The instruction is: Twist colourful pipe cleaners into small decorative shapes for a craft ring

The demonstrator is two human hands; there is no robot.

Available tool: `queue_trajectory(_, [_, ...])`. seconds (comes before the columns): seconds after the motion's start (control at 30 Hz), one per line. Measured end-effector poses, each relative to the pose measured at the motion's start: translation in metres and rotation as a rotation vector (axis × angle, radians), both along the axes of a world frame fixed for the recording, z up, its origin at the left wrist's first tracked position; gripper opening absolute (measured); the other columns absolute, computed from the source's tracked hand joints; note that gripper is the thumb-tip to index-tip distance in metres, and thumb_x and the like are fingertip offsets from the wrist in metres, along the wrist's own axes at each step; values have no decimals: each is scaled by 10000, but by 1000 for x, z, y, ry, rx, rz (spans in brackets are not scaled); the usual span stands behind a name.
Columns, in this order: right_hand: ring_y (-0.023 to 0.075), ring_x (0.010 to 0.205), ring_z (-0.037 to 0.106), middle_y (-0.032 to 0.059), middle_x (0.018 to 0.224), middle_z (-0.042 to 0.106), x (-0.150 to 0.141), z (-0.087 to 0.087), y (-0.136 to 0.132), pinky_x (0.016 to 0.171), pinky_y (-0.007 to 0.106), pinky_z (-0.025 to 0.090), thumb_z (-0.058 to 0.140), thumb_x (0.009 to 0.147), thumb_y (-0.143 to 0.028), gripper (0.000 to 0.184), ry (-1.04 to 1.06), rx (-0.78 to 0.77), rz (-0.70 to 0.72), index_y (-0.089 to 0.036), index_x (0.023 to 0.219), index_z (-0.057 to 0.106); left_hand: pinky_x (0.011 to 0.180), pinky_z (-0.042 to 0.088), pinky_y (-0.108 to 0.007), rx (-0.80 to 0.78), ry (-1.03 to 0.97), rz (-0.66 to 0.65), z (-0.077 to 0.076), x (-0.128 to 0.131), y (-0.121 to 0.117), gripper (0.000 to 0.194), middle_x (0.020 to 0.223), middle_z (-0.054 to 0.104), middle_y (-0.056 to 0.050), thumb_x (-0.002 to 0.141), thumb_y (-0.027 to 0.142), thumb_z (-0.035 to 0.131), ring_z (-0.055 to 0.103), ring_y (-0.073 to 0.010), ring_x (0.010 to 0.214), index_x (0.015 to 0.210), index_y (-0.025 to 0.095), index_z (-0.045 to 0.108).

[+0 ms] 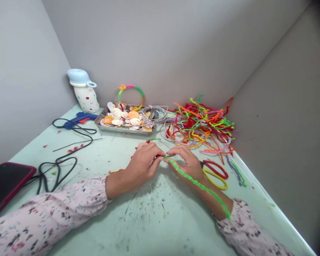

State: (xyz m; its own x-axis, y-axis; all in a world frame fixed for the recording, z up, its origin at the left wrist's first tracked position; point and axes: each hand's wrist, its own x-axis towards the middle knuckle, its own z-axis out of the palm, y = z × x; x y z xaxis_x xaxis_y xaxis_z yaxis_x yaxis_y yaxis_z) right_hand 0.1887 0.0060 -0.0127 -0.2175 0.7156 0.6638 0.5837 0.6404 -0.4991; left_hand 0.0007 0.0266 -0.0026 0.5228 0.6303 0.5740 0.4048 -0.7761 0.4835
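Note:
A bright green pipe cleaner (200, 185) runs from my fingertips down over my right forearm, its free end near the sleeve cuff. My left hand (141, 161) is closed in a pinch at its upper end, where a little red shows at the fingertips. Thumb and index finger of my right hand (185, 161) close on the same pipe cleaner just beside the left fingertips. Scissors (216, 174) with red and yellow handles lie by my right wrist, their blades mostly hidden behind the hand.
Behind my hands, a metal tray (125, 131) holds seashells, with a multicoloured pipe-cleaner ring (143, 94) and coiled wire (156, 115). A tangled pipe-cleaner pile (202, 124) is at right. At left are a bottle (85, 94), blue glue gun (80, 119), black cord (60, 163) and phone (9, 185).

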Motion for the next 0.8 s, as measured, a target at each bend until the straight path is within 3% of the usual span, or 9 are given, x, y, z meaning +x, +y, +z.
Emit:
queue_trajectory(0.37, [187, 877, 614, 30, 876, 668, 0, -3, 0, 844, 355, 473, 599, 861, -244, 71, -66, 24, -34, -221, 916, 639, 785, 376, -341, -7, 40, 40, -1, 0, 0, 69, 828, 613, -30, 891, 171, 492, 536, -174, 818, 878, 175, 560])
queue_trajectory(0.8, [192, 819, 608, 35, 817, 676, -3, 6, -5, 779, 337, 462, 583, 864, -257, 97, -24, -184, -34, -197, 819, 645, 815, 370, -361, 79, 112, 7, -5, -1, 1, 107, 849, 619, -44, 896, 149, 445, 531, -175, 794, 878, 170, 548])
